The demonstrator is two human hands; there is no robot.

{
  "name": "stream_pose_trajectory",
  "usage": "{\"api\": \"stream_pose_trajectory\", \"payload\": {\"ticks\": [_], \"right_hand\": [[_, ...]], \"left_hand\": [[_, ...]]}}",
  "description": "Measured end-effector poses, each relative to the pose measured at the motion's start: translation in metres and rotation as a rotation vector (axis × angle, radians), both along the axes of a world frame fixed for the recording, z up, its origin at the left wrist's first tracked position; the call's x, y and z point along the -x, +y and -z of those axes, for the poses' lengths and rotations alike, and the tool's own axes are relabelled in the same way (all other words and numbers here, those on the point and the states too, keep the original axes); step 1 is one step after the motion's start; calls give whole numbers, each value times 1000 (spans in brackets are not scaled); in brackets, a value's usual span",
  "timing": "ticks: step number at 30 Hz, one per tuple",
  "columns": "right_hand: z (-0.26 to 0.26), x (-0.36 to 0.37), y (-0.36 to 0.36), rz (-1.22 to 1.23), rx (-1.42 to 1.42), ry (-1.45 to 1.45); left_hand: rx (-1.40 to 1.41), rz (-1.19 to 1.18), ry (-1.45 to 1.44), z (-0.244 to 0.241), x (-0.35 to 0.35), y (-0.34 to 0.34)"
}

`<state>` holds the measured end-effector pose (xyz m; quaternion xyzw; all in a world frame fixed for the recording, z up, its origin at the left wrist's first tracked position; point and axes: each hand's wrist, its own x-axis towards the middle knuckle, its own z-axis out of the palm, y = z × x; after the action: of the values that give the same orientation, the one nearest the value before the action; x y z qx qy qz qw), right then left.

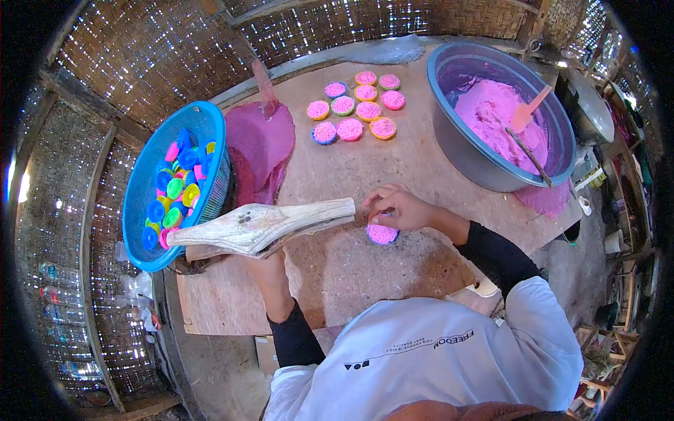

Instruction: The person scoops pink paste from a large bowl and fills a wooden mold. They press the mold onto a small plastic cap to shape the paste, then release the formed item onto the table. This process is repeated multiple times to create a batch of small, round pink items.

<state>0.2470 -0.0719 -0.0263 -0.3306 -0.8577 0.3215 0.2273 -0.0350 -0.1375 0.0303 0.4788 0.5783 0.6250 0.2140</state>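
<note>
My left hand (267,269), largely hidden underneath, holds up a pale wooden press with two long handles (258,226). Its grip lies below the wide middle part of the tool. My right hand (400,206) is beside the right handle end, fingers curled over the upper edge of a small blue cup filled with pink strands (383,232). Whether those fingers pinch the cup or only touch it cannot be made out. Farther back on the wooden tabletop (326,176), several similar cups filled with pink strands (349,129) stand in a loose cluster.
On the left, a tilted blue plastic basket (131,210) contains several coloured plastic cups (175,188). A large grey tub (458,158) of pink dough (482,108) stands at the back right, with a pink spatula (526,113) and a stick (529,155). Pink sheeting (258,142) lies near the basket.
</note>
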Motion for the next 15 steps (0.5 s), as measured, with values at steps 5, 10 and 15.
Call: {"api": "stream_pose_trajectory", "payload": {"ticks": [5,10,15], "right_hand": [[-16,-8,3,-57,79,-78],[-22,-10,-27,-55,-117,-196],[-13,-9,-32,-35,-98,-195]], "left_hand": [[15,18,-30,5,3,-1],[38,33,38,3,7,-2],[121,-64,0,0,8,-7]]}}
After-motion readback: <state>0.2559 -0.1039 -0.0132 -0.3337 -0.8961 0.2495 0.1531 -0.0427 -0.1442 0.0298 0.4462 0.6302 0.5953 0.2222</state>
